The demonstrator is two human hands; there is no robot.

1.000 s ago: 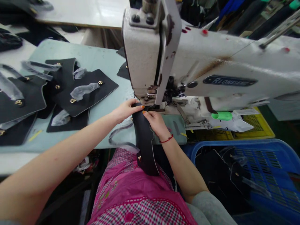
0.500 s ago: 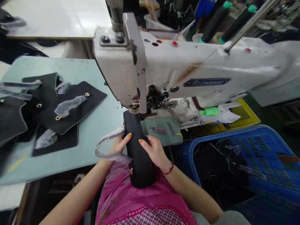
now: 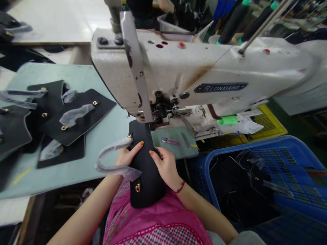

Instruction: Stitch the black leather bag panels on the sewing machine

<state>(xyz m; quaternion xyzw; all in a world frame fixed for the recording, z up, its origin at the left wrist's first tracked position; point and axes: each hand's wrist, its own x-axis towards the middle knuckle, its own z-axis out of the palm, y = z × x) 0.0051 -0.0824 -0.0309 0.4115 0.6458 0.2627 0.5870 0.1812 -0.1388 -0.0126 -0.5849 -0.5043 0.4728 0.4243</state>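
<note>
I see a green table, mid-left, carrying black panels, a sewing machine, snips and one flap under the needle.

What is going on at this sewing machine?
A person at a sewing machine holds a black bag panel, the left hand on its left edge, the right hand on its right. The panel's top end lies under the machine's head. More black panels lie on the table at left; a blue basket stands at right.

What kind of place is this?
Probably a bag-sewing workshop: an industrial sewing machine, black panels on the table, a blue crate of more. The left hand and right hand hold another panel.
</note>
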